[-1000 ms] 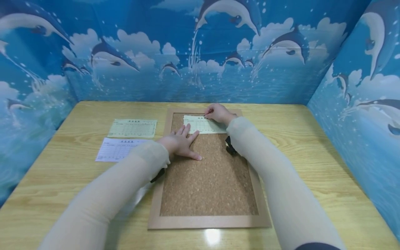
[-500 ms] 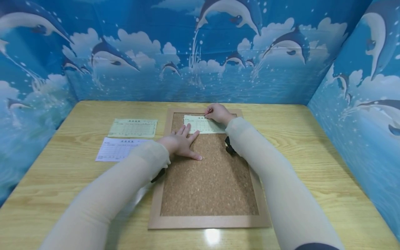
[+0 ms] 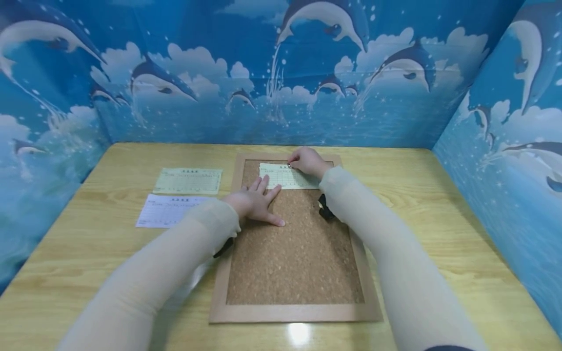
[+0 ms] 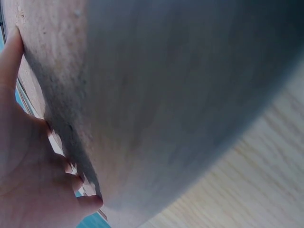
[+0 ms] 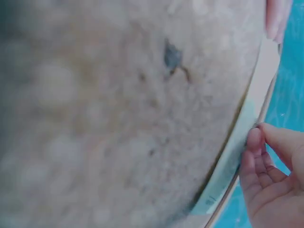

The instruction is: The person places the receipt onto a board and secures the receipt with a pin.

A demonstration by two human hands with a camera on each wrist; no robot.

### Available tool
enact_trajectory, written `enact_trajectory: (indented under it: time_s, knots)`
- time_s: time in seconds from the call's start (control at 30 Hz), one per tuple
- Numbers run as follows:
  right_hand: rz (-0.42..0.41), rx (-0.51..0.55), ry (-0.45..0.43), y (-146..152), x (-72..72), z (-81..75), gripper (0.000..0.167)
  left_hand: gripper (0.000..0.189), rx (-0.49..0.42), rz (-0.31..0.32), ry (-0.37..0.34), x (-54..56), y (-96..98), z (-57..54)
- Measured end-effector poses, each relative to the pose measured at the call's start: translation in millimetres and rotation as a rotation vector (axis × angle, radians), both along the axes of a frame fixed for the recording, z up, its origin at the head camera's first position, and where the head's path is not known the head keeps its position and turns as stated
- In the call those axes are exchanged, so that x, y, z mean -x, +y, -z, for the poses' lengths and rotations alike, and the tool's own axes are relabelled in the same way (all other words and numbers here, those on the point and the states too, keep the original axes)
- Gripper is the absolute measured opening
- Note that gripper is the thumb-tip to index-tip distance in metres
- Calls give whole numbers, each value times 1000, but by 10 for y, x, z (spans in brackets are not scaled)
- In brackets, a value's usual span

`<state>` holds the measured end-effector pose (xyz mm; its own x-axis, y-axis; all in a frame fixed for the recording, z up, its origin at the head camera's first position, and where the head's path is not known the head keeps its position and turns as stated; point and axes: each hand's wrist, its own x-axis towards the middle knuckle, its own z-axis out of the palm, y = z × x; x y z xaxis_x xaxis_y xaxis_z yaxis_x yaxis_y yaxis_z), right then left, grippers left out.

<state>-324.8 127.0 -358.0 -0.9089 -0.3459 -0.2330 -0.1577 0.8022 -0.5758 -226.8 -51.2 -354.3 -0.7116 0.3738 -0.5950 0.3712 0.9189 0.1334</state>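
A cork board [image 3: 298, 253] in a tan wooden frame lies flat on the table. Across its top is a pale green printed slip [image 3: 293, 182]. My left hand [image 3: 254, 204] rests on the board with fingers spread, fingertips at the slip's lower left; the left wrist view also shows the hand [image 4: 35, 166] flat there. At the slip's top edge, thumb and index finger of my right hand [image 3: 309, 162] pinch a small shiny pushpin [image 3: 289, 165], mostly hidden by the fingers. From the right wrist, that hand [image 5: 275, 175] has its fingertips right at the slip [image 5: 232, 152].
Left of the board, a second green slip [image 3: 189, 181] lies above a white slip [image 3: 160, 212], which my left sleeve [image 3: 175, 243] partly covers. A dolphin-print cloth [image 3: 219, 112] closes off the back and sides of the wooden table [image 3: 430, 195].
Both hands keep their places on the board. A small shiny spot now shows at the right fingertips, which was not clear before. The head view has shifted very slightly.
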Motion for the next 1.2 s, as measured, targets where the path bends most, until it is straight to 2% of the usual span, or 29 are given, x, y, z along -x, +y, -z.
enact_trajectory:
  time_s: [0.23, 0.33, 0.63, 1.0, 1.2]
  knots:
    - [-221, -259, -4, 77, -138, -51, 45, 110, 31, -15, 0, 56, 1, 60]
    - [-271, -297, -37, 78, -175, -51, 49, 112, 48, -24, -4, 78, -5, 89]
    - [-260, -370, -56, 58, -214, -34, 49, 113, 5, -13, 0, 77, -8, 140]
    - [-266, -402, -15, 64, -223, -20, 48, 107, 12, -2, -4, 12, 17, 25]
    - [-271, -409, -4, 58, -219, -15, 49, 106, 0, -5, 1, 3, 10, 22]
